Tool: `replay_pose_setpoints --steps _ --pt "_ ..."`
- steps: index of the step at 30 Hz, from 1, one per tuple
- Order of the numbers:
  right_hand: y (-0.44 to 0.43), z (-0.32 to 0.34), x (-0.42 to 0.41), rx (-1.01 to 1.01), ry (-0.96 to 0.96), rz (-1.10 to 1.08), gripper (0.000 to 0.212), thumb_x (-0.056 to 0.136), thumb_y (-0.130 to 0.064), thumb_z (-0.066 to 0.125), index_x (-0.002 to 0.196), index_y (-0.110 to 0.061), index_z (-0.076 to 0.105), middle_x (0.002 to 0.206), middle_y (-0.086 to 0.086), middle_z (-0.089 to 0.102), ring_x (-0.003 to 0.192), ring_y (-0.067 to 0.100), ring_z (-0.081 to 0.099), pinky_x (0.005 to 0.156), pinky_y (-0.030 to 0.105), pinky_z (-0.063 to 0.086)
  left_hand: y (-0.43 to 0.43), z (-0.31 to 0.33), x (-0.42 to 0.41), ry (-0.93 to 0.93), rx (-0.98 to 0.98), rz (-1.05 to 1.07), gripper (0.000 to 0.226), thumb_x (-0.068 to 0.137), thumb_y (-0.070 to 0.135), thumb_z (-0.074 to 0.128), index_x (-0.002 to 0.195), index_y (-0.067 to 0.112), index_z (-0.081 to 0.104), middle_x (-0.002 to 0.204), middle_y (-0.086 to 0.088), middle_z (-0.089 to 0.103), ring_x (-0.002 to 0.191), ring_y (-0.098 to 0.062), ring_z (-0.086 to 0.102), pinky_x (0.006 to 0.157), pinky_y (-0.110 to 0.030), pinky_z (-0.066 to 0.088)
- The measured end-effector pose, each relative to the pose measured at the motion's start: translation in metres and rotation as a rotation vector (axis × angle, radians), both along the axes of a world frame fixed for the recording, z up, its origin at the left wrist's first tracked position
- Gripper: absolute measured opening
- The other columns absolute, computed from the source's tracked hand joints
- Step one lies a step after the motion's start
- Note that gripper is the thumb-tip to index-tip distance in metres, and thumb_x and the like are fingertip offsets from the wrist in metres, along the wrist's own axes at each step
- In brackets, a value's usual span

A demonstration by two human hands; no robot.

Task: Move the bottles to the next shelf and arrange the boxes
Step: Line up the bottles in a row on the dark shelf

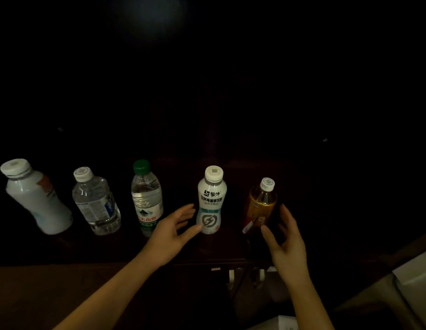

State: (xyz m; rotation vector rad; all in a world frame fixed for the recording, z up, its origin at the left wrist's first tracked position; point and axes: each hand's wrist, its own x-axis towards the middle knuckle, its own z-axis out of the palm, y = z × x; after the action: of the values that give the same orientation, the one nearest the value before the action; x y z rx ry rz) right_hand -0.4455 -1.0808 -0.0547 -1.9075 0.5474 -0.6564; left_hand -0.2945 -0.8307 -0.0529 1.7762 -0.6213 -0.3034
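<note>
Several bottles stand in a row on a dark shelf [207, 256]. From the left: a white bottle [37, 198], a clear water bottle [95, 203], a green-capped water bottle [146, 198], a white drink bottle with dark lettering [210, 201] and an amber tea bottle [260, 206]. My left hand [174, 232] is spread beside the white lettered bottle, its thumb touching the bottle's lower left side. My right hand [284, 239] is open around the tea bottle's lower part, thumb on its front and fingers on its right side. No boxes can be made out.
The scene is very dark and the back of the shelf is black. A pale surface [411, 282] shows at the lower right, with a light object [283, 322] at the bottom edge. Small pale fittings [231, 273] sit under the shelf front.
</note>
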Motion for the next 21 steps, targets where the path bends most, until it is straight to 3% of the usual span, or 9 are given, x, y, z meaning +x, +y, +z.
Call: replay_pose_setpoints --steps 5,8,10,12,14,17,19,21 --pt "0.025 0.02 -0.012 -0.214 -0.191 -0.067 0.047 0.087 -0.042 0.065 0.132 -0.038 0.053 0.13 -0.029 0.052 0.123 -0.004 0.052 0.097 0.02 0.043 0.04 0.003 -0.018 -0.164 -0.001 0.114 0.043 0.076 0.052 0.071 0.117 0.042 0.061 0.104 0.018 0.071 0.1 -0.003 0.068 0.087 -0.016 0.051" --pt "0.042 0.028 -0.007 -0.309 -0.239 0.006 0.033 0.089 -0.041 0.064 0.122 -0.038 0.059 0.116 -0.023 0.06 0.109 0.0 0.061 0.086 0.007 0.044 0.06 0.003 -0.02 -0.257 -0.016 0.262 0.03 0.075 0.054 0.069 0.103 0.044 0.064 0.093 0.015 0.07 0.085 -0.005 0.068 0.075 -0.011 0.05" --pt "0.053 0.028 0.002 -0.328 -0.245 0.06 0.031 0.09 -0.039 0.064 0.12 -0.038 0.06 0.11 -0.019 0.061 0.099 0.005 0.064 0.079 0.007 0.046 0.071 0.002 -0.017 -0.274 -0.053 0.367 0.023 0.076 0.046 0.072 0.097 0.044 0.062 0.087 0.012 0.067 0.077 -0.007 0.065 0.068 -0.011 0.048" --pt "0.063 0.025 0.012 -0.308 -0.191 0.096 0.035 0.089 -0.045 0.064 0.123 -0.041 0.057 0.117 -0.021 0.06 0.105 0.003 0.063 0.082 0.011 0.048 0.079 -0.001 -0.01 -0.283 -0.056 0.476 0.03 0.077 0.034 0.078 0.096 0.044 0.057 0.085 0.011 0.063 0.073 -0.009 0.061 0.063 -0.012 0.047" --pt "0.07 0.019 0.024 -0.256 -0.119 0.138 0.049 0.085 -0.053 0.065 0.131 -0.043 0.05 0.13 -0.026 0.056 0.118 -0.004 0.056 0.09 0.013 0.045 0.085 -0.001 -0.005 -0.27 -0.026 0.557 0.042 0.074 0.039 0.081 0.102 0.044 0.051 0.092 0.014 0.058 0.081 -0.007 0.06 0.066 -0.014 0.048" --pt "0.077 0.008 0.044 -0.126 -0.001 0.203 0.08 0.082 -0.055 0.07 0.15 -0.04 0.031 0.151 -0.021 0.04 0.132 -0.002 0.044 0.101 0.019 0.039 0.086 -0.002 0.005 -0.202 0.058 0.527 0.081 0.066 0.052 0.08 0.134 0.031 0.042 0.125 0.016 0.049 0.106 0.001 0.054 0.086 -0.019 0.047" --pt "0.079 0.003 0.058 -0.051 0.068 0.236 0.092 0.083 -0.048 0.074 0.158 -0.033 0.021 0.16 -0.01 0.031 0.141 0.01 0.038 0.108 0.029 0.037 0.083 -0.001 0.013 -0.127 0.104 0.456 0.1 0.067 0.042 0.086 0.149 0.025 0.031 0.144 0.01 0.041 0.125 -0.006 0.047 0.101 -0.03 0.045" --pt "0.079 -0.001 0.07 -0.021 0.079 0.269 0.092 0.086 -0.041 0.075 0.159 -0.026 0.022 0.16 -0.009 0.033 0.143 0.011 0.036 0.112 0.03 0.034 0.079 -0.001 0.02 -0.081 0.106 0.373 0.101 0.07 0.032 0.087 0.152 0.022 0.03 0.149 0.007 0.044 0.133 -0.011 0.045 0.109 -0.036 0.041"
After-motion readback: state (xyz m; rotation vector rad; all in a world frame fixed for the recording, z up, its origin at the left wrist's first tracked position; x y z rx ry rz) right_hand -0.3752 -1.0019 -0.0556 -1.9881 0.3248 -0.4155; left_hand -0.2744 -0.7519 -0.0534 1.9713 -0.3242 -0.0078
